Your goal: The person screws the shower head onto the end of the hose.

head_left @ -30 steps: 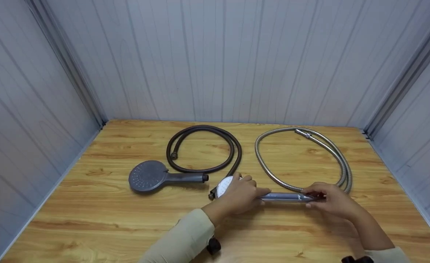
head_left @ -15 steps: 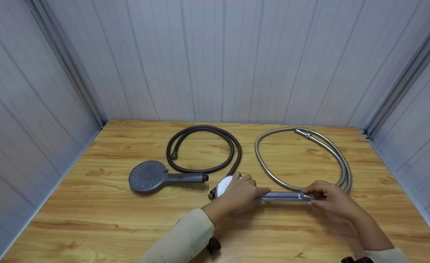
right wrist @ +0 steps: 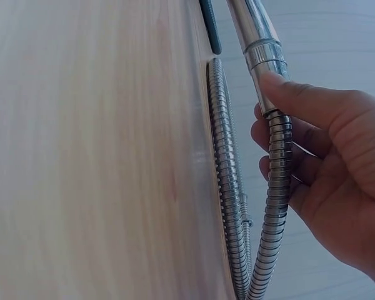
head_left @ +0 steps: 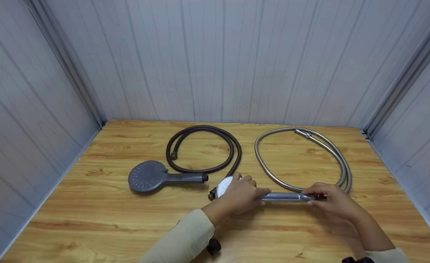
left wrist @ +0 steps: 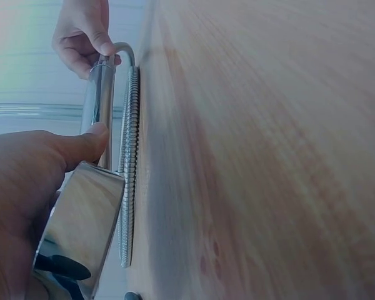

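Observation:
A chrome shower head (head_left: pixel 225 186) with a long chrome handle (head_left: pixel 284 197) lies across the near middle of the wooden table (head_left: pixel 90 219). My left hand (head_left: pixel 241 195) grips the head end; the left wrist view shows my thumb on the shiny head (left wrist: pixel 81 231). My right hand (head_left: pixel 326 199) pinches the nut where the silver metal hose (head_left: pixel 273 175) joins the handle (right wrist: pixel 253 31); thumb and fingers curl round the ribbed hose (right wrist: pixel 276 181) there. The hose loops away behind the hands.
A dark shower head (head_left: pixel 149 176) lies to the left, with a dark coiled hose (head_left: pixel 204 146) behind it. Grey panelled walls (head_left: pixel 215 58) close in the table on three sides.

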`<act>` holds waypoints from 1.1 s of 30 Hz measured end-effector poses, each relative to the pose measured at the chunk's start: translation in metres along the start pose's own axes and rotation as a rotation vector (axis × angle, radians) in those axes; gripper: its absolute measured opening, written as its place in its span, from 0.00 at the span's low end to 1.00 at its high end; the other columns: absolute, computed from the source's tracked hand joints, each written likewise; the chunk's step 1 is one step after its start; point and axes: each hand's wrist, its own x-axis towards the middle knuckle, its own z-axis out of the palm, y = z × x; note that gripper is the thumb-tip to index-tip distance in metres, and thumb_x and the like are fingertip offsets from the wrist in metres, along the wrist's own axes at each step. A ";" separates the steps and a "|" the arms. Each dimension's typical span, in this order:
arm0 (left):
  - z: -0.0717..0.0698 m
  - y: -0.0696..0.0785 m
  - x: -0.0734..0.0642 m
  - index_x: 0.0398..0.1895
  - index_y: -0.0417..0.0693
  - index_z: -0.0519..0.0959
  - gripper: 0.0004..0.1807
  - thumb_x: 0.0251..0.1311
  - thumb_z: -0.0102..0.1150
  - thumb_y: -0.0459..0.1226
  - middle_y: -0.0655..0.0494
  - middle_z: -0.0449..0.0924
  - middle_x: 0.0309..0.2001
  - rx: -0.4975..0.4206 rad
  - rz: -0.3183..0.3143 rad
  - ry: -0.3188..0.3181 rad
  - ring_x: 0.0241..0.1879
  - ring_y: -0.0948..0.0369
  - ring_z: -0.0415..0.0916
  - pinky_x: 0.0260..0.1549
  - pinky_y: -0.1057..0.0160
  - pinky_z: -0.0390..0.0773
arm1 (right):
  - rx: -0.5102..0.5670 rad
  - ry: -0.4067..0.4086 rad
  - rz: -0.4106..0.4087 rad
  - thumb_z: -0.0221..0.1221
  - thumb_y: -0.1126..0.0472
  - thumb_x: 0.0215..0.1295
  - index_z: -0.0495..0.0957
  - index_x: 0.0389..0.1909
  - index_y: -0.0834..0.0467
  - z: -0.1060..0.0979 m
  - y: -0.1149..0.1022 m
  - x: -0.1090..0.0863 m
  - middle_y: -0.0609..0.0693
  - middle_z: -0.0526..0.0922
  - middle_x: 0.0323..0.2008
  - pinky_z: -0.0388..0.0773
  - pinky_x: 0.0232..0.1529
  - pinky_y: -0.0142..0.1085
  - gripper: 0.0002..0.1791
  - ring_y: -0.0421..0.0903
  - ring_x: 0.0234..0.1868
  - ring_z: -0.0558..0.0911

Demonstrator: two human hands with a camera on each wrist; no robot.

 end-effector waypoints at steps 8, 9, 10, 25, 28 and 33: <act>0.001 -0.001 -0.001 0.63 0.73 0.75 0.23 0.65 0.55 0.56 0.59 0.83 0.42 -0.002 0.002 -0.004 0.44 0.58 0.72 0.50 0.48 0.64 | 0.000 -0.025 0.048 0.66 0.65 0.61 0.82 0.48 0.62 0.000 -0.004 0.000 0.50 0.83 0.40 0.77 0.34 0.31 0.14 0.37 0.37 0.78; 0.001 -0.002 -0.001 0.63 0.73 0.75 0.23 0.65 0.55 0.56 0.59 0.83 0.42 0.000 0.002 -0.003 0.45 0.58 0.73 0.51 0.47 0.64 | 0.003 -0.026 0.048 0.66 0.65 0.61 0.82 0.48 0.61 0.000 -0.004 0.000 0.50 0.83 0.41 0.77 0.34 0.31 0.14 0.37 0.37 0.78; 0.001 -0.002 -0.001 0.63 0.73 0.75 0.23 0.65 0.55 0.56 0.59 0.83 0.42 0.004 0.003 -0.002 0.45 0.58 0.73 0.51 0.47 0.65 | 0.008 -0.028 0.049 0.65 0.64 0.61 0.81 0.49 0.61 0.000 -0.004 0.000 0.51 0.84 0.41 0.77 0.35 0.32 0.14 0.38 0.38 0.78; 0.000 -0.003 0.000 0.62 0.73 0.76 0.23 0.64 0.56 0.56 0.59 0.83 0.41 -0.004 0.005 0.012 0.43 0.59 0.72 0.51 0.48 0.64 | 0.009 -0.078 0.058 0.61 0.62 0.66 0.81 0.52 0.60 -0.004 -0.003 0.000 0.49 0.83 0.42 0.76 0.35 0.32 0.14 0.37 0.38 0.78; 0.000 -0.003 -0.001 0.62 0.73 0.76 0.22 0.64 0.57 0.56 0.59 0.83 0.40 -0.002 0.009 0.017 0.42 0.59 0.72 0.49 0.50 0.64 | -0.004 -0.083 0.073 0.61 0.62 0.67 0.81 0.52 0.61 -0.004 -0.003 0.000 0.49 0.83 0.41 0.77 0.35 0.32 0.15 0.36 0.38 0.78; 0.000 -0.004 -0.002 0.63 0.73 0.75 0.23 0.64 0.56 0.56 0.59 0.83 0.40 0.000 0.005 0.006 0.41 0.60 0.71 0.46 0.53 0.63 | -0.021 -0.056 0.078 0.63 0.62 0.65 0.81 0.51 0.62 -0.001 -0.002 0.001 0.49 0.83 0.41 0.77 0.37 0.32 0.15 0.37 0.39 0.79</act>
